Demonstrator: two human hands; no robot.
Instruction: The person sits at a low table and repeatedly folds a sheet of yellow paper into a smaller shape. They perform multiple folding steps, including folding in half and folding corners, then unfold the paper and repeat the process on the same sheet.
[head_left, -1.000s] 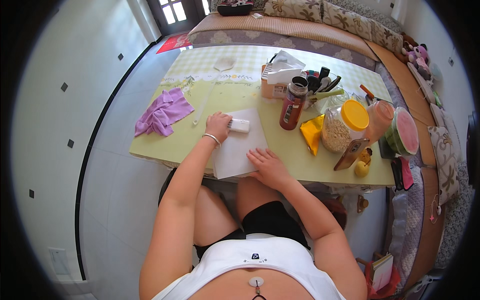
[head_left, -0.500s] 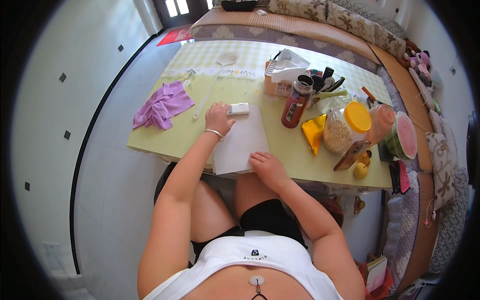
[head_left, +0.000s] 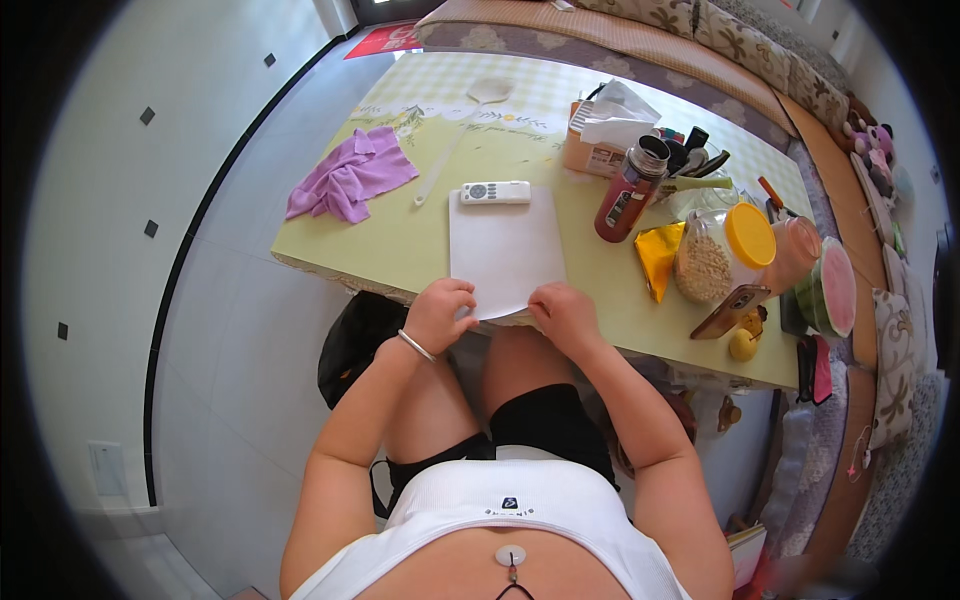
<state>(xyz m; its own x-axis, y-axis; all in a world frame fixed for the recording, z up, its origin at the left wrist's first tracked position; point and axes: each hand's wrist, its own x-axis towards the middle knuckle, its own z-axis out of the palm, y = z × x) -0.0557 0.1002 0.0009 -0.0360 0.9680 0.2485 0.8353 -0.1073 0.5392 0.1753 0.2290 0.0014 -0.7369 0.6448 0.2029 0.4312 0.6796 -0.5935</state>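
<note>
A white sheet of paper [head_left: 507, 245] lies on the table by its near edge, and its near end curls up slightly. My left hand [head_left: 441, 312] pinches the paper's near left corner between thumb and fingers. At the near right corner, my right hand [head_left: 565, 315] has its fingers closed on the paper too. Across the far end of the sheet rests a white remote control [head_left: 495, 192], with neither hand touching it.
Left of the paper lie a purple cloth [head_left: 355, 175] and a long-handled fly swatter [head_left: 455, 135]. To the right stand a maroon bottle [head_left: 628, 195], a tissue box [head_left: 592, 145], a gold packet [head_left: 658, 255], a yellow-lidded jar [head_left: 710, 265], a phone [head_left: 728, 312] and a cut watermelon [head_left: 828, 285].
My left hand has left the remote control and come back to the paper's near left corner. My right hand has closed on the near right corner. The view has shifted.
</note>
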